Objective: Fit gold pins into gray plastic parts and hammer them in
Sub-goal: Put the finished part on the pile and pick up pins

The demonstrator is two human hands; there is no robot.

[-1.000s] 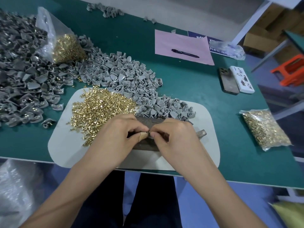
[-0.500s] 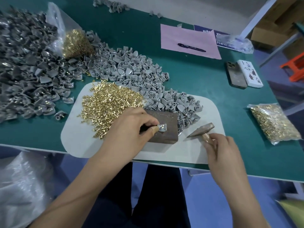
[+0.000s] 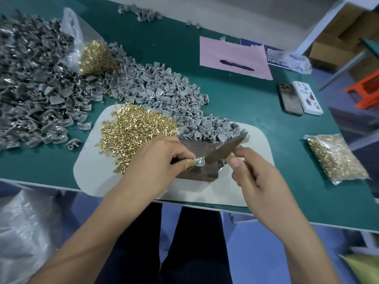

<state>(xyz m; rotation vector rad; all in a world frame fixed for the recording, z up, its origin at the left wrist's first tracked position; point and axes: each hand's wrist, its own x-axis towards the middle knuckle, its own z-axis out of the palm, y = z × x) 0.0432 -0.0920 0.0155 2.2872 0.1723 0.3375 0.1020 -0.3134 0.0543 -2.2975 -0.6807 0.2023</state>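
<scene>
From the head camera, the left hand [image 3: 155, 160] pinches a gray plastic part [image 3: 199, 161] between thumb and forefinger, pressing it down on a dark metal block [image 3: 196, 173] that sits on a pale mat [image 3: 92, 171] at the near edge of the green surface [image 3: 235, 103]. A glint of gold shows in the part, so a pin seems seated, though how deep it sits is too small to tell. The right hand [image 3: 254, 177] grips the handle of a small hammer [image 3: 225, 148], fingers curled round it, with the dark head poised just beside the part and angled toward it.

A loose heap of gold pins [image 3: 135, 132] lies on the mat just left of the block, and unworked gray parts [image 3: 164, 95] spread behind it.

The strike looks about to land, and the risks follow from how close everything sits. The left fingertips are touching the part right where the hammer head must fall, so a blow slightly off line could catch a finger. A glancing hit could bend the pin or flick the part out of the pinch. The block also sits close to the surface's edge, so a hard blow might shift it on the mat.
</scene>
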